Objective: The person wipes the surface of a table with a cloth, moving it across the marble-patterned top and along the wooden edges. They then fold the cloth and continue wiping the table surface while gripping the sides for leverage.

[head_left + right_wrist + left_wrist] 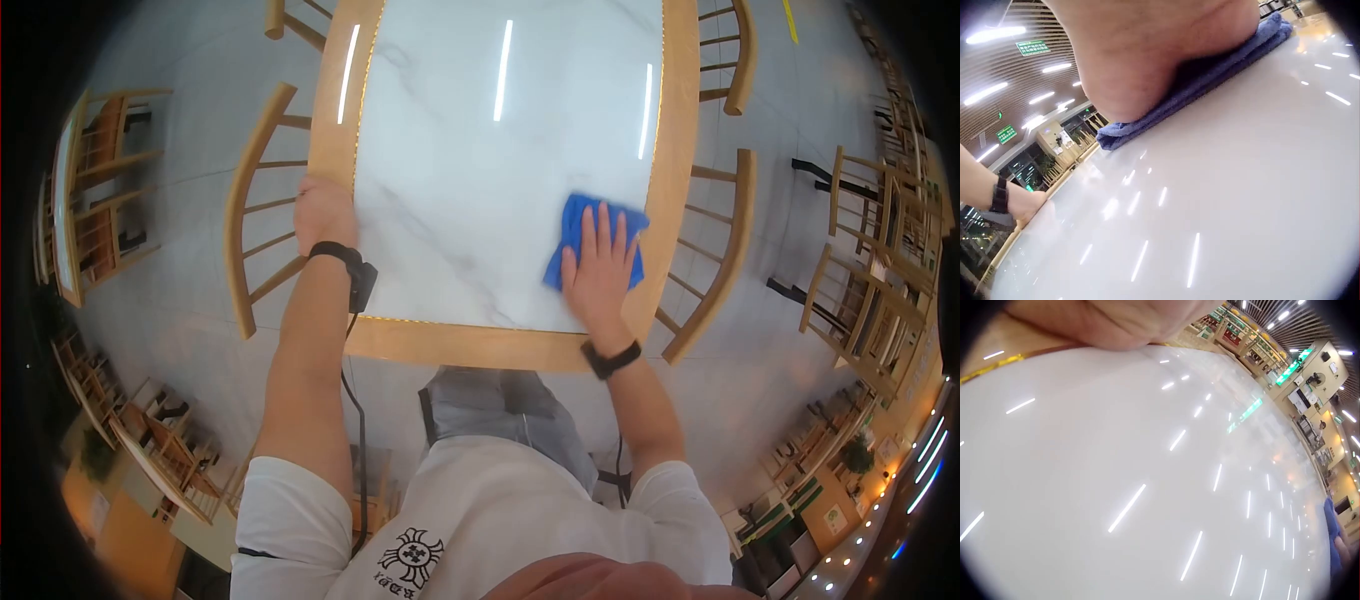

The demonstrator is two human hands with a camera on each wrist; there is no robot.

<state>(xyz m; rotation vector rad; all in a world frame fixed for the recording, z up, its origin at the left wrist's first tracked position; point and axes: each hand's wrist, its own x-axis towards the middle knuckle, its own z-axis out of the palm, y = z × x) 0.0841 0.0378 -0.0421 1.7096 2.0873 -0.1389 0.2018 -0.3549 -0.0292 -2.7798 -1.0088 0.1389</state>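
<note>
A blue cloth, folded, lies on the white marble-patterned tabletop near its right border. The right hand presses flat on it, fingers straight and slightly spread. Seen from the right wrist, the cloth is a folded layer beneath the right hand. On the table's left wooden edge, the left hand grips with fingers curled; their tips are hidden. The left wrist view shows part of the left hand over the border, and the cloth at the far right.
Wooden chairs stand close on both sides, one at the left and one at the right. The table's wooden front border is just before the person's body. Other tables and chairs stand farther out. Ceiling lights reflect on the glossy top.
</note>
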